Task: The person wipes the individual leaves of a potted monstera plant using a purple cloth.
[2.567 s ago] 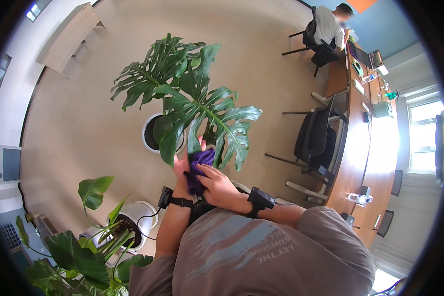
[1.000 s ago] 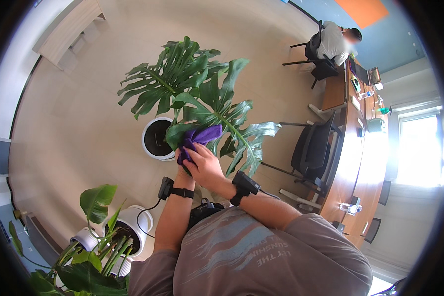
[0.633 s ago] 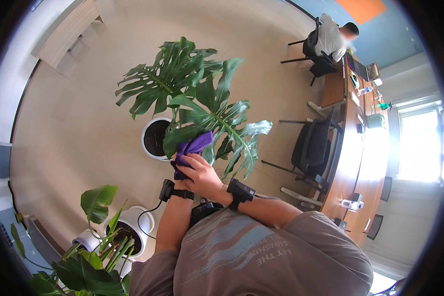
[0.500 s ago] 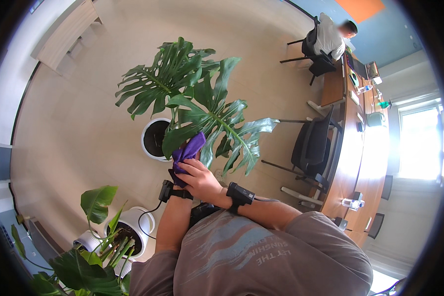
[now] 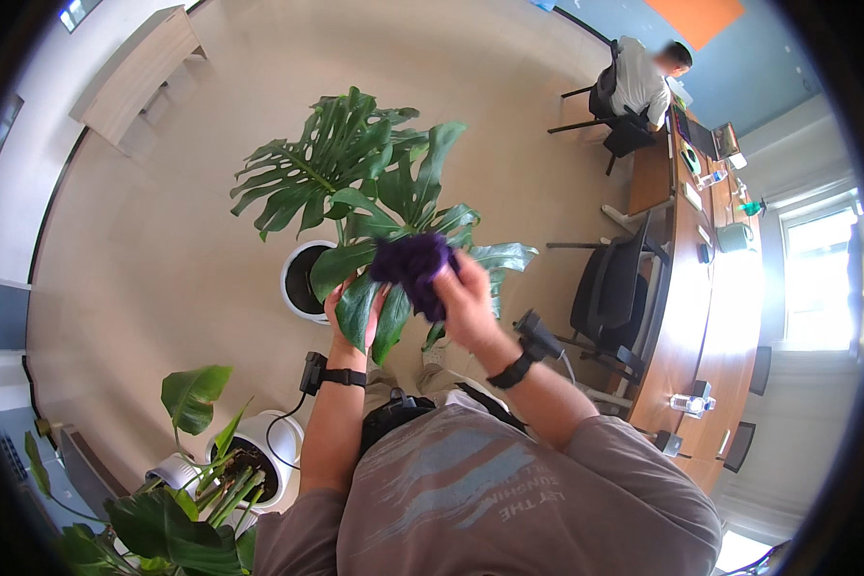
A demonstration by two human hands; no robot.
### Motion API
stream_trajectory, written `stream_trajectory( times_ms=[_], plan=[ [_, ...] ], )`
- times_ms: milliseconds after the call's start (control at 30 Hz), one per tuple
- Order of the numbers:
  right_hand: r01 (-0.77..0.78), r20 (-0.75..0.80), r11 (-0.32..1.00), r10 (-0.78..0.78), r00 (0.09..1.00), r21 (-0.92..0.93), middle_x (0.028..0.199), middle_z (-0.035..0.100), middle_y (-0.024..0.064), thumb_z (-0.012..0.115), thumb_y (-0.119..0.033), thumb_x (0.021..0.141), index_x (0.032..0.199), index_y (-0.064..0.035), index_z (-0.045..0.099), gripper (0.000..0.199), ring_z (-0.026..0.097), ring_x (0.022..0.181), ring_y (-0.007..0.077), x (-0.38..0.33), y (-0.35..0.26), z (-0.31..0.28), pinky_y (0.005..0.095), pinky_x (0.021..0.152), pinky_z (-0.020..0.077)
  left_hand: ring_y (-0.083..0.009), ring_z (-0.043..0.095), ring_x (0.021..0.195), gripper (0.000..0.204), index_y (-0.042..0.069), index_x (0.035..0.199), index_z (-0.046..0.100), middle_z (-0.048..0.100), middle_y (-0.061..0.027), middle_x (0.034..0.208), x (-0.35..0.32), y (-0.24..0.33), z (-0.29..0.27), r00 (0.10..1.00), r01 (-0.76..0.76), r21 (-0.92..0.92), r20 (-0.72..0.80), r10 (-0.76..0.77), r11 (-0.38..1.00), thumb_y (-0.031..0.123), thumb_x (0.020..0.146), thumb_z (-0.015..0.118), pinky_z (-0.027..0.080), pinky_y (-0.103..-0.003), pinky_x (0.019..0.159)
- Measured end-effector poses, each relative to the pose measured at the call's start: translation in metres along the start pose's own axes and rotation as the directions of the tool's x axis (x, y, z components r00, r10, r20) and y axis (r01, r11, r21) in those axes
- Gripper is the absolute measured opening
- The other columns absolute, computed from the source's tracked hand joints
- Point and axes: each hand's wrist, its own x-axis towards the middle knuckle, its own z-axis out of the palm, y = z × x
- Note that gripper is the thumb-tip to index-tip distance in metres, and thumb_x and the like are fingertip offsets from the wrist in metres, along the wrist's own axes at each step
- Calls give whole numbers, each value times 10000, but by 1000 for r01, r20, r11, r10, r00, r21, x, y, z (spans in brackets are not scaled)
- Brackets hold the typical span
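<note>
A large split-leaf monstera (image 5: 302, 178) grows from a round white pot (image 5: 288, 300) in front of me. My right hand (image 5: 468, 305) grips a bunched purple cloth (image 5: 415, 269), which lies over the nearest big leaf and is slightly blurred. Beneath that same leaf, my left hand (image 5: 338, 309) holds it from below, beside the pot. A drooping lobe of the leaf (image 5: 357, 309) covers part of the left palm and fingers. Both wrists wear black straps with small boxes.
Another potted plant (image 5: 197, 398) in a white pot (image 5: 290, 446) stands at the lower left. At right, a black chair (image 5: 610, 288) is beside a long wooden table (image 5: 686, 317) with bottles on it. A seated person (image 5: 640, 77) is at the far right. A wooden desk (image 5: 134, 82) stands far left.
My hands, together on the cloth before, are now apart. The right has moved rightward and up over the leaf with the cloth; the left is now under the leaf.
</note>
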Motion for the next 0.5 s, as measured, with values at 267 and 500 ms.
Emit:
stream_trajectory(
  times_ms=[267,500],
  plan=[
    [130,-21,954,-141,990,-269,910,634,8,598,-159,960,1173,36,589,289,539,843,70,67,35,-12,254,745,476,-353,486,1258,471,24,1306,523,527,-163,1357,3,14,22,996,51,68,-74,-46,996,339,967,437,328,-500,1116],
    [208,64,721,-221,973,-660,992,645,203,613,-146,890,1129,40,606,303,628,917,377,58,76,33,373,792,499,-258,571,1166,353,51,1210,603,619,-107,1232,12,19,-6,992,106,-11,-60,-107,994,242,969,430,443,-393,1030]
  ],
)
